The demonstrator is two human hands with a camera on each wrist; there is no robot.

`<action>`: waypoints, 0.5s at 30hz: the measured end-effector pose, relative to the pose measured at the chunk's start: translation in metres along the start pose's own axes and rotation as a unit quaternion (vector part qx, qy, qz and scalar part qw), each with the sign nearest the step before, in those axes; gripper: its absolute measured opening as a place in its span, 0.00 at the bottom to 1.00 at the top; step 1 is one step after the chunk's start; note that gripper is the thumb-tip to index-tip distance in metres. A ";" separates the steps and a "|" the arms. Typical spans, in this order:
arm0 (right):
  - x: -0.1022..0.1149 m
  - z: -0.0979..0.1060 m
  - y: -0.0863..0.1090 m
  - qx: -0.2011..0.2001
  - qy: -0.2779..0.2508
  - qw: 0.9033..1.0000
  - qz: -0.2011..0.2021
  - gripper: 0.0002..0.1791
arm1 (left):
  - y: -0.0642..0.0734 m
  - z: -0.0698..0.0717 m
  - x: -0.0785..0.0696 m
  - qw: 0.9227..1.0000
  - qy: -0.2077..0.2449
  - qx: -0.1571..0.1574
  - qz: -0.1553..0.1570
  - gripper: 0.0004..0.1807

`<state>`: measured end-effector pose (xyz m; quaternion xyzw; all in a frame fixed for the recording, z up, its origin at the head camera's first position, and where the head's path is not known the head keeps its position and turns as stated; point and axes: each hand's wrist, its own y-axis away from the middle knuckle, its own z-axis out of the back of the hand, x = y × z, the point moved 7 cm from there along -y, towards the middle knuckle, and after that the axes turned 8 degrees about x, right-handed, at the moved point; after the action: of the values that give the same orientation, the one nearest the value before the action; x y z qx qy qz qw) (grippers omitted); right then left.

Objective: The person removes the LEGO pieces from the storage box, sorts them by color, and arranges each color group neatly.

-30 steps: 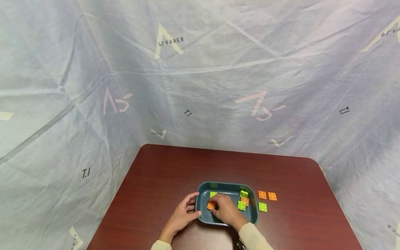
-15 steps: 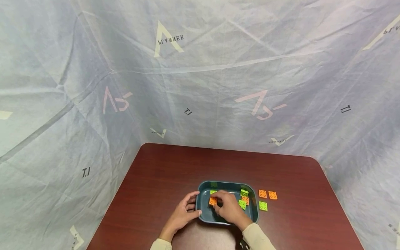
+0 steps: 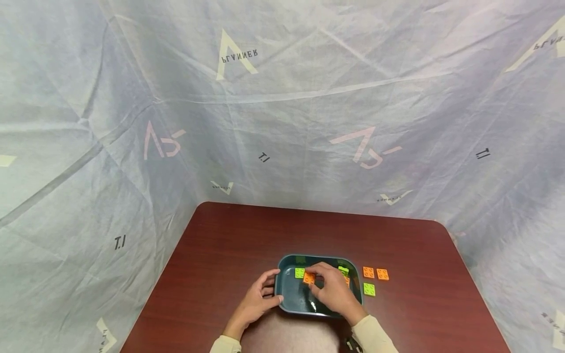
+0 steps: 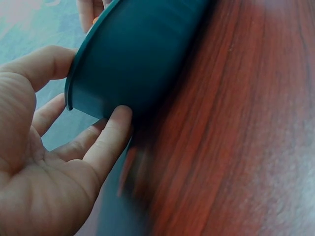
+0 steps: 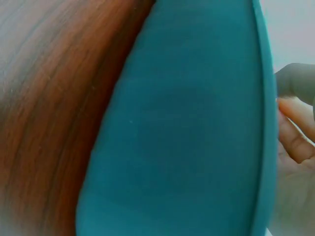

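Note:
In the head view, my right hand (image 3: pixel 334 290) is over the dark teal tray (image 3: pixel 291 294), pinching an orange toy brick (image 3: pixel 308 279) between thumb and fingers. Just left of that brick lies a lime green brick (image 3: pixel 299 272) in the tray. At the tray's right end another green brick (image 3: pixel 343 270) and an orange brick (image 3: pixel 347 281) show partly behind the hand. My left hand (image 3: pixel 256 300) holds the tray's left end. The left wrist view has its fingertips against the wall of the tray (image 4: pixel 133 54). In the right wrist view, the tray wall (image 5: pixel 182 123) hides most of the right hand (image 5: pixel 298 132).
Right of the tray, two orange bricks (image 3: pixel 375 273) and one green brick (image 3: pixel 369 289) lie on the reddish-brown table (image 3: pixel 238 230). A pale printed cloth (image 3: pixel 282 122) hangs behind and at both sides of the table.
My right hand has carried the orange brick right and slightly away from me, beside the green brick in the tray. My left hand stays at the tray's left end.

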<state>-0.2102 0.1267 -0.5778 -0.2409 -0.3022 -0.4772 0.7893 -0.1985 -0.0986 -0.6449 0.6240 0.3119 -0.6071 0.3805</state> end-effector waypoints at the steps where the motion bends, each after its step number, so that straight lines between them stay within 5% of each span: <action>1: 0.001 0.001 0.000 -0.001 0.002 1.000 0.002 0.23 | 0.000 0.000 0.000 1.000 0.000 0.000 0.001 0.41; 15: 0.011 0.021 0.010 -0.050 -0.002 0.999 0.000 0.23 | 0.000 0.001 0.004 1.000 0.003 -0.001 0.003 0.42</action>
<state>-0.2019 0.1382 -0.5562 -0.2810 -0.2794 -0.4916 0.7754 -0.1989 -0.0998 -0.6491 0.6264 0.3117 -0.6038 0.3821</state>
